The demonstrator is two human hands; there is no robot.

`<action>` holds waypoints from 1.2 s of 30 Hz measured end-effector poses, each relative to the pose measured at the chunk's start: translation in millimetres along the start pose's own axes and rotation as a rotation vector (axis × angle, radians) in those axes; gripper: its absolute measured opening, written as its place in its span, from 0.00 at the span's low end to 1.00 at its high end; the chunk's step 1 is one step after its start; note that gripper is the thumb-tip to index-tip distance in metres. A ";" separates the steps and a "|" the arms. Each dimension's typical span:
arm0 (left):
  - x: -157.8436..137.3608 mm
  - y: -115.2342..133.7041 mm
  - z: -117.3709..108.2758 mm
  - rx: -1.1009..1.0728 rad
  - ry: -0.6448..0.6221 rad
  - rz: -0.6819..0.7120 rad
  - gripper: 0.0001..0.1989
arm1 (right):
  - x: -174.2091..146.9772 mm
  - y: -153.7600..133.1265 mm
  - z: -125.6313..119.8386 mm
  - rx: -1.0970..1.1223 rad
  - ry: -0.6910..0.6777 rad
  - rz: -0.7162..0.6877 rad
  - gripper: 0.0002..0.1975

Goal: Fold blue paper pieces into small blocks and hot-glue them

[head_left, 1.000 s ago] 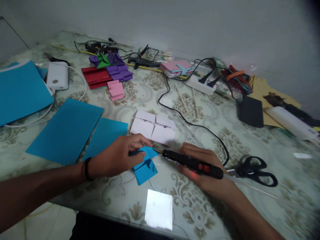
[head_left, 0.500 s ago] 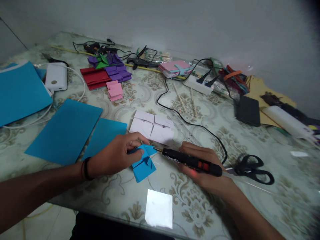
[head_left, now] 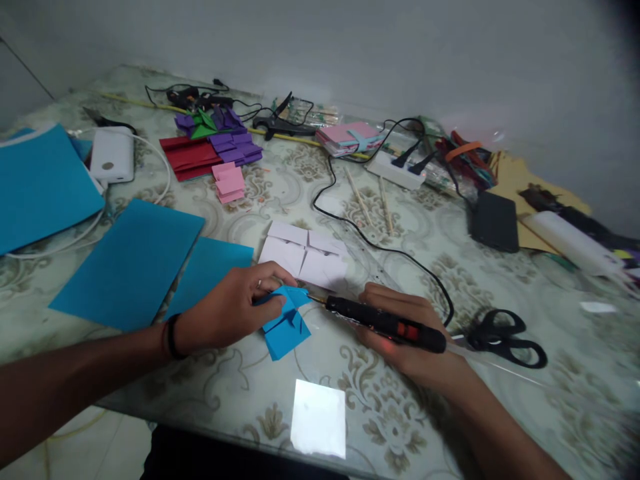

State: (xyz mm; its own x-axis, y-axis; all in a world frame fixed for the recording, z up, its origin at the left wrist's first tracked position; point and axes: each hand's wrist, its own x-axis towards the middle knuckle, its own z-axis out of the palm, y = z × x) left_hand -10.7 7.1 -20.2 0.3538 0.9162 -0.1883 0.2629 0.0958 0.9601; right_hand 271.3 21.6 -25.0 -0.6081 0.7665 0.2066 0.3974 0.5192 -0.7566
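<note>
Between the thumb and fingers of my left hand (head_left: 240, 300) is a folded blue paper piece (head_left: 287, 333), its lower end near the tabletop. My right hand (head_left: 400, 320) is wrapped around a black glue gun (head_left: 385, 323) with a red switch and a clear glue stick out the back. The gun's metal nozzle meets the upper right edge of the blue piece. Just behind my hands lies a folded white paper piece (head_left: 285, 253). Flat blue sheets (head_left: 133, 263) rest to the left of my left hand.
Black-handled scissors (head_left: 505, 340) lie right of my right hand. The gun's black cord (head_left: 370, 240) curves back to a white power strip (head_left: 397, 170). Folded red paper (head_left: 187, 157), purple paper (head_left: 237, 148) and pink paper (head_left: 229, 182) sit at the back. A white power bank (head_left: 113, 155) stands far left.
The blue paper piece has tilted up very slightly in my left hand. Both hands keep nearly the same place, with the nozzle still at the paper's edge.
</note>
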 end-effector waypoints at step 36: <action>-0.1 -3.4 -1.1 -0.032 -0.011 -0.009 0.11 | 6.8 -6.8 2.8 -0.037 -0.004 -0.047 0.14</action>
State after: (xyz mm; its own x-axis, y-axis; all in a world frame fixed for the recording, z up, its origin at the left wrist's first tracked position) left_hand -12.6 7.0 -23.2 0.3612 0.9111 -0.1985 0.2370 0.1162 0.9645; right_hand 262.6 22.2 -20.1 -0.6297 0.7393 0.2386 0.3931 0.5682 -0.7229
